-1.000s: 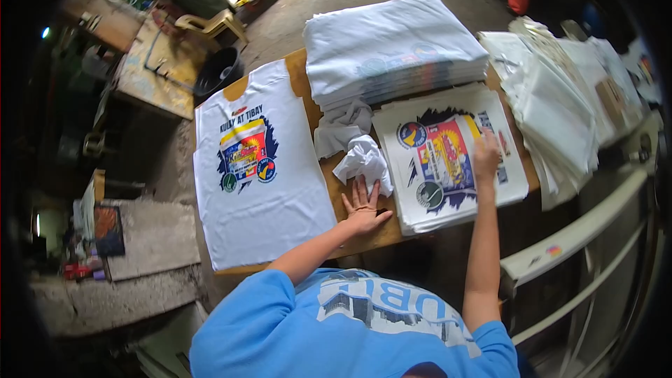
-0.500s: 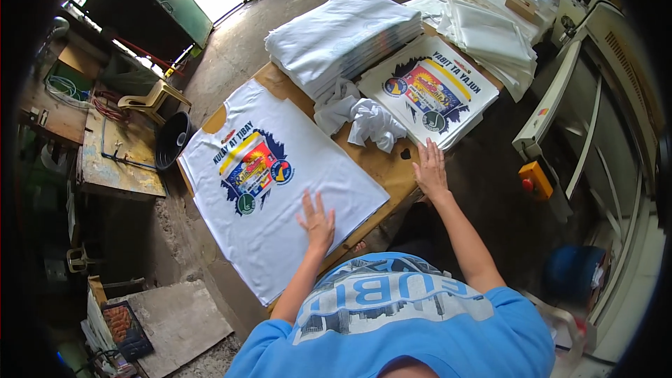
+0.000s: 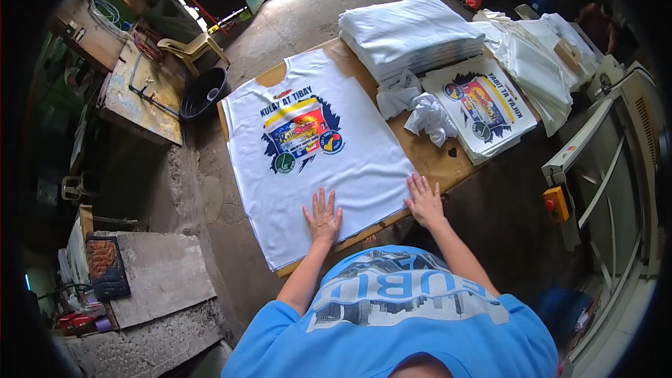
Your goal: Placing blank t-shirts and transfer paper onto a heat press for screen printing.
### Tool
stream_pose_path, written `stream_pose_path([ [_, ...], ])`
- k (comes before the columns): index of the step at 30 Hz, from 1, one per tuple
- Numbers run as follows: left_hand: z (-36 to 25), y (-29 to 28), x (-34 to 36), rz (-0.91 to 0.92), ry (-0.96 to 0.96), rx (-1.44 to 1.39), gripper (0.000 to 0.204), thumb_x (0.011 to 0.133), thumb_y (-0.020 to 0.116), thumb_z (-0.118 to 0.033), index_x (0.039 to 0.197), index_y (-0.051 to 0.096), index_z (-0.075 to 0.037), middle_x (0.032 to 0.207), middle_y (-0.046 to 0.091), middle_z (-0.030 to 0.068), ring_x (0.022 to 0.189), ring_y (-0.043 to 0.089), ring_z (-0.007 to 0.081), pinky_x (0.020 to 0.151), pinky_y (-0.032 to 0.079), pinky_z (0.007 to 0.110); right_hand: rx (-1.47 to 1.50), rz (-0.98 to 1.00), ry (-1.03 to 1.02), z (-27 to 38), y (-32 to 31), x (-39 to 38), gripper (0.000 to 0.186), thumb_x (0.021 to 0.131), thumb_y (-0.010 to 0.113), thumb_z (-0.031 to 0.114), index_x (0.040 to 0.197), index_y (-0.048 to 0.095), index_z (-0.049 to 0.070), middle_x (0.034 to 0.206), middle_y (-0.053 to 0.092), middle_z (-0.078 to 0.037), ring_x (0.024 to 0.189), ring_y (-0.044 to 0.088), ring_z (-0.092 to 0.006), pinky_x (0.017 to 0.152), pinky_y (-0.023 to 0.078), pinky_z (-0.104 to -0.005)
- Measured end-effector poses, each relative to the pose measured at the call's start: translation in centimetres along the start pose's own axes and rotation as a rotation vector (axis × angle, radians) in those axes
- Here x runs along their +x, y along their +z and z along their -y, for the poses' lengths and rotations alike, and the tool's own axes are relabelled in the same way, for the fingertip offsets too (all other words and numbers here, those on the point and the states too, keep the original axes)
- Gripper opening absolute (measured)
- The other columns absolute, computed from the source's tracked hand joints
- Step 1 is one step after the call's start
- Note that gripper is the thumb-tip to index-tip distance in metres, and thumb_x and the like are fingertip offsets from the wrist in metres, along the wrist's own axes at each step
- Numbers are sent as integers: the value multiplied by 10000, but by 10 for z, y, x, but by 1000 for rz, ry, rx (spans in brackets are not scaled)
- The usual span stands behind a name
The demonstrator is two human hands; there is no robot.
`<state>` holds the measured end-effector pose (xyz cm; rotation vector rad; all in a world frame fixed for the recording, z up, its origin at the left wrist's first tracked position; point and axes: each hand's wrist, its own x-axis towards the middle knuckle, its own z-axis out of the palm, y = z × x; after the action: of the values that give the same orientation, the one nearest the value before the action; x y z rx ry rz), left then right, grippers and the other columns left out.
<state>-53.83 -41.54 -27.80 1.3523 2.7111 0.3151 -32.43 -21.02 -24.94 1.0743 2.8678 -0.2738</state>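
While the shirt (image 3: 350,157) lies lengthwise ahead on the tabletop (image 3: 434,162), neck slightly leftward, the left hand (image 3: 324,217) rests upon it, the right hand (image 3: 424,201) at its near-right corner; both flat, gripping nothing.

I'm looking down and forward from the wearer's head, fisheye-wide: light-blue printed fabric T-shirt (image 3: 413,339) right beneath the lens, flat brown wooden table (image 3: 435,159) just beyond.

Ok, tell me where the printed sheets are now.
In the head view, the printed sheets lie right of centre on the table, just right of the crumpled cloth and on the near side of the folded stack.
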Motion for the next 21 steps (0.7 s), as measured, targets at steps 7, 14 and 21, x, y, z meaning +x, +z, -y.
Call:
stream_pose_path([
  [7,-23,-33,-15,402,57,-289,570,850,470,-449,1346,332,-206,1450,174,61,1333,152,240,1037,90,524,26,158,34,-23,-26,-5,589,867,409,447,1336,306,106,1429,204,-56,1308,205,-252,1038,158,-521],
  [14,-20,-140,-44,1109,45,-1233,305,881,524,-304,1057,581,-61,970,588,28,921,518,108,833,406,259,869,939,-47,1,-127,-77,462,821,557,445,991,605,18,883,624,-130,830,587,-180,750,460,-302],
  [21,-22,-122,-60,833,311,-863,159,866,568,-198,903,566,-44,768,539,-16,690,479,75,618,405,232,891,686,-39,37,-122,-143,259,819,583,235,905,600,-9,805,607,-113,736,568,-178,670,453,-307],
])
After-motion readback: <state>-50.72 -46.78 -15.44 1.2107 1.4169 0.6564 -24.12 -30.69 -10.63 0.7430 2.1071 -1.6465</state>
